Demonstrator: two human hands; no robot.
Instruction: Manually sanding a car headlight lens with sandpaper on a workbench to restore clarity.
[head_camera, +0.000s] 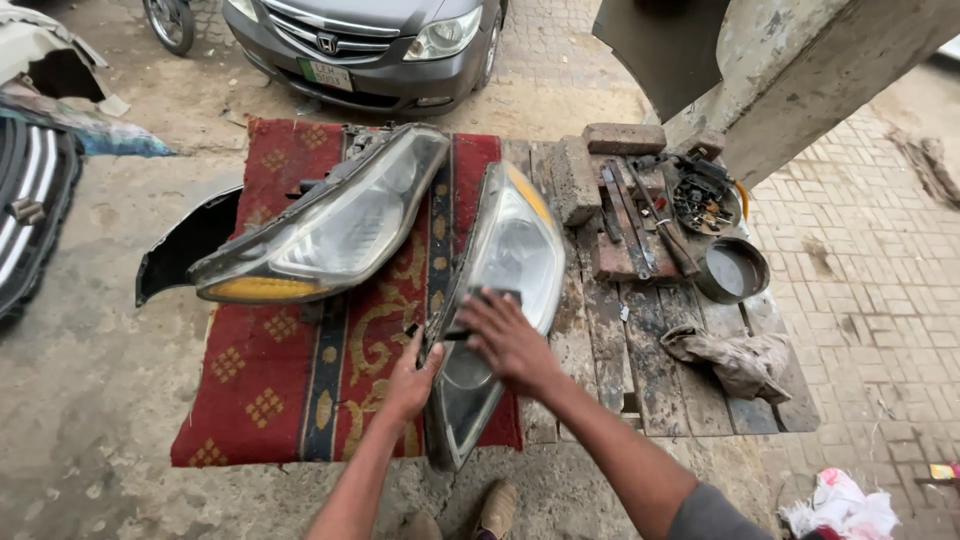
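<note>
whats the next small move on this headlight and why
Probably rub the dark pad further down the lens. The right hand presses it on the near headlight, the left hand steadies the edge, and the lower lens looks dull and hazy.

Headlight (505, 260) — clear-lensed, on red rug (280, 390).

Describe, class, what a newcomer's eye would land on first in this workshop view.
Two large clear-lensed car headlight units with amber corners dominate: one lies across the red patterned rug at the left, the other stands on edge at the centre. The left hand steadies that centre headlight's edge while the right hand presses a dark flat pad on its lens. Behind, a grey car is parked; rusty metal tools clutter the wooden pallet at right.
</note>
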